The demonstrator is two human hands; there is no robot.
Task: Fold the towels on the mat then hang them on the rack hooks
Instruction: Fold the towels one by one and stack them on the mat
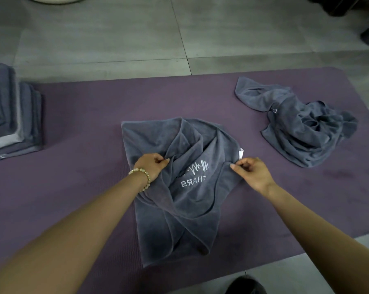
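Nearest you, the rumpled grey microfibre towel with white lettering (pixel 190 209) is lying in the middle of the purple foam mat (pixel 73 166), its folds twisting over one another. You are working at its middle. Your left hand (pixel 150 165), the one wearing the pale bead bracelet (pixel 146 177), is pinching a ridge of cloth between thumb and fingers. Your right hand (pixel 252 172) is pinching the edge just below the small white tag (pixel 241 152), likely so that you can draw the two grips apart and spread the cloth flat for folding. Farther right, a second grey towel (pixel 302 128) is sitting bunched, not yet folded. At the far left, a stack of folded grey towels (pixel 11 115) is resting on the mat's end. No rack hooks are showing.
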